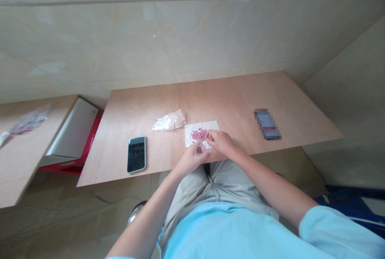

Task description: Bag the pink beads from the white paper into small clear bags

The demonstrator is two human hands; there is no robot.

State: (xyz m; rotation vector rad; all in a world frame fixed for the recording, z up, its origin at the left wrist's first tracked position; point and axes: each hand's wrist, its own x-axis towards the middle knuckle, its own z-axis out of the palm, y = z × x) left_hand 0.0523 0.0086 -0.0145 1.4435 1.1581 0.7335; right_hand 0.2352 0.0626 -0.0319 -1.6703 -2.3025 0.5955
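Observation:
A white paper sheet [191, 129] lies near the front edge of the wooden table [210, 98], with a heap of small pink beads [199, 134] on it. My left hand [192, 158] is closed around a small clear pouch [199, 149] that shows pink inside. My right hand [221, 142] rests at the sheet's right edge, fingertips pinched together beside the beads; what they pinch is too small to make out. A pile of empty clear plastic bags [170, 121] lies just left of the sheet.
A dark phone [136, 154] lies face up at the front left of the table. A second dark device [267, 123] sits to the right. Left of the table stand a white and red box [75, 134] and another tabletop [27, 138] with plastic bags.

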